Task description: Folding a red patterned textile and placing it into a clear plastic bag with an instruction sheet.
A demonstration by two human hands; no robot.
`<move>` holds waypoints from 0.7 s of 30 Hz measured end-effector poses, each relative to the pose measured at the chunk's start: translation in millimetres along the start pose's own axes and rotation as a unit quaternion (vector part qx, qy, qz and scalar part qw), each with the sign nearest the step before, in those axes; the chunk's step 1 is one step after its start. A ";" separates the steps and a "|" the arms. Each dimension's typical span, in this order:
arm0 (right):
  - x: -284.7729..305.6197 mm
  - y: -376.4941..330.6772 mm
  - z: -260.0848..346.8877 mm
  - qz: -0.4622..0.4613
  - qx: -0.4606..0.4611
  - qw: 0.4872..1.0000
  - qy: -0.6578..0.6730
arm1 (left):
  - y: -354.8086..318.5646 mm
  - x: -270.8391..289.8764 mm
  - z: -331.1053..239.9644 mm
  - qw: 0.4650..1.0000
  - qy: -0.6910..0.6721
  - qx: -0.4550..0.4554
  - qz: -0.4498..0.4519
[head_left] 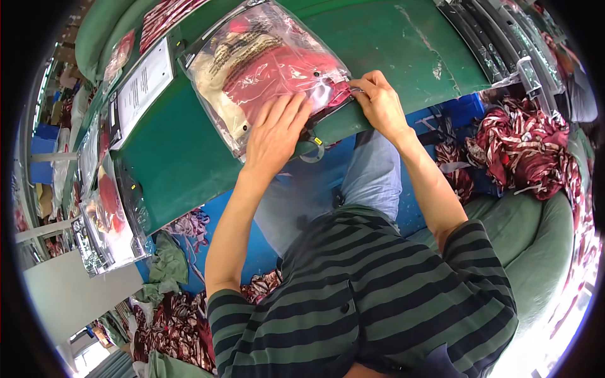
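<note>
A clear plastic bag [208, 107] lies on the green tabletop, holding folded red, cream and dark-printed fabric [277, 79]. My left hand [274, 135] rests flat on the bag's near part, its fingers stretched out over the red cloth. At the bag's near right corner, the fingertips of my right hand [381, 107] are pinched together on the plastic edge, beside a bit of red fabric. A clear hanger hook [314, 151] with a yellow tag pokes out past the table's near edge, below the bag.
The green table [183, 164] ends close to my legs. Packed bags [110, 214] and a printed sheet [145, 85] lie on the left. Dark packages [472, 38] line the far right. Heaps of red-and-white striped fabric [520, 145] lie at the right, beside a green padded seat [529, 233].
</note>
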State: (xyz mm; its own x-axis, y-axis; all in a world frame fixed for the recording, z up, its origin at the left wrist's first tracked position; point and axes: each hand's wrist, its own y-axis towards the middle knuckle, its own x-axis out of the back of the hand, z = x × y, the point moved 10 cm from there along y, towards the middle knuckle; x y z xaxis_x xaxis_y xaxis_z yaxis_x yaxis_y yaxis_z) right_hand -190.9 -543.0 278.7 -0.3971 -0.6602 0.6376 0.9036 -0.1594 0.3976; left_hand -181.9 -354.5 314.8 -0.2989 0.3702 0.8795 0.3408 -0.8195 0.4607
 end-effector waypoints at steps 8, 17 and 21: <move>10.2 -6.7 9.1 0.059 0.158 0.977 0.129 | 13.1 25.5 14.6 0.997 0.056 0.051 -0.032; -10.7 -11.8 6.1 0.070 0.031 0.996 -0.047 | 37.2 -9.5 29.5 0.995 0.059 0.069 0.037; 1.3 -16.1 12.1 0.095 0.131 0.982 0.098 | 42.9 -17.2 53.9 0.993 0.098 0.071 -0.018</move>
State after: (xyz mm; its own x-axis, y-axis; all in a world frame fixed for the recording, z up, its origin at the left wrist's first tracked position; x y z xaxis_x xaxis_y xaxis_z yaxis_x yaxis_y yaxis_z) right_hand -207.9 -532.4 281.1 -0.1638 -0.7925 0.5875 0.8756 0.1575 0.4566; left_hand -114.1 -372.5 325.9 -0.4751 0.2942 0.8293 0.4459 -0.7320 0.5151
